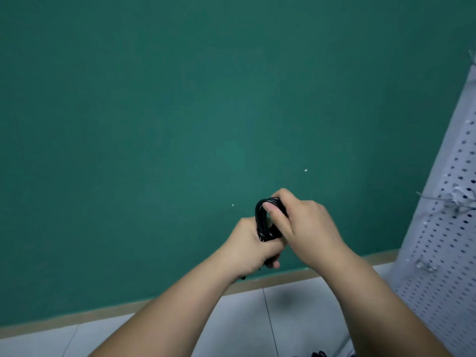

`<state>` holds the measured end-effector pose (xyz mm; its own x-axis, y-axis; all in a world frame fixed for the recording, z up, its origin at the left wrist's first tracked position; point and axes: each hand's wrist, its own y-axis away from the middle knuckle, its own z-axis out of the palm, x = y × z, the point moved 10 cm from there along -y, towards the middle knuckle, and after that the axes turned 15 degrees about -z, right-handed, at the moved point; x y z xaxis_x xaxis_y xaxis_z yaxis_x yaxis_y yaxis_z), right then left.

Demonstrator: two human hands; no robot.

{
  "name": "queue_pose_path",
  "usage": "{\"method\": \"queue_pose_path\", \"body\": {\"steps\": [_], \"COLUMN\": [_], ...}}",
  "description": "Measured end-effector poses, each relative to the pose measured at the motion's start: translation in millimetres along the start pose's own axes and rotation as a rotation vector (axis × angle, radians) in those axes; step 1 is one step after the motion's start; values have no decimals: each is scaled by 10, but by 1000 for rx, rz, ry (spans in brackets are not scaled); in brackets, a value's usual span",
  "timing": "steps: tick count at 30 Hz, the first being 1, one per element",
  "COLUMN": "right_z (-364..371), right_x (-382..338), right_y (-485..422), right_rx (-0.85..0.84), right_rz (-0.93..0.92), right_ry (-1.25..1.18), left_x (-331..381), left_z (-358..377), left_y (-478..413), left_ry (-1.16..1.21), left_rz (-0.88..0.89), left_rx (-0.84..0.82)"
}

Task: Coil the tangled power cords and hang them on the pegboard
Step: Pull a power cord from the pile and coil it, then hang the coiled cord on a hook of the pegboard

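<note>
A black power cord (260, 220), wound into a small tight coil, is held up in front of the green wall. My left hand (247, 247) grips the lower part of the coil, fingers curled round it. My right hand (301, 222) holds the upper loop, its thumb pressed inside the loop and fingers wrapped over the top. Most of the coil is hidden inside the two hands. The white pegboard (443, 228) leans at the right edge, with a thin metal hook (435, 198) sticking out to the left.
The green wall (180, 112) fills most of the view, with a tan baseboard (128, 309) above a white tiled floor (244, 325). More black cord (319, 353) shows at the bottom edge near the pegboard's foot. A second small hook (425, 265) sits lower on the board.
</note>
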<state>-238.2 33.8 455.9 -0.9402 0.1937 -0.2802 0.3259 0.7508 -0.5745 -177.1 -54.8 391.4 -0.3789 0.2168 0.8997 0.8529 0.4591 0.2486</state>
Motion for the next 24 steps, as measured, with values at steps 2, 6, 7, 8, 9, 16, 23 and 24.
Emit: {"method": "queue_pose_path", "body": {"steps": [2, 6, 7, 8, 9, 16, 23, 24], "right_z": [-30, -130, -141, -156, -201, -987, -1232, -1254], "right_x": [61, 125, 179, 241, 313, 945, 885, 832], "right_y": [-54, -66, -54, -31, 9, 723, 1067, 1089], "right_rx": [27, 132, 132, 123, 118, 493, 545, 550], "right_rz": [-12, -104, -96, -79, -48, 378, 511, 514], "right_ry": [105, 346, 382, 410, 426, -72, -403, -428], "left_x": [20, 102, 143, 193, 259, 836, 728, 812], "left_z": [48, 209, 231, 257, 308, 1080, 1436, 1408], "left_y": [-199, -558, -619, -662, -684, -446, -231, -224], "left_ry": [-34, -129, -186, -254, -310, -321, 101, 135], "left_rz": [-16, -46, -36, -10, 30, 435, 401, 416], "left_rx": [37, 132, 187, 250, 298, -32, -460, -447]}}
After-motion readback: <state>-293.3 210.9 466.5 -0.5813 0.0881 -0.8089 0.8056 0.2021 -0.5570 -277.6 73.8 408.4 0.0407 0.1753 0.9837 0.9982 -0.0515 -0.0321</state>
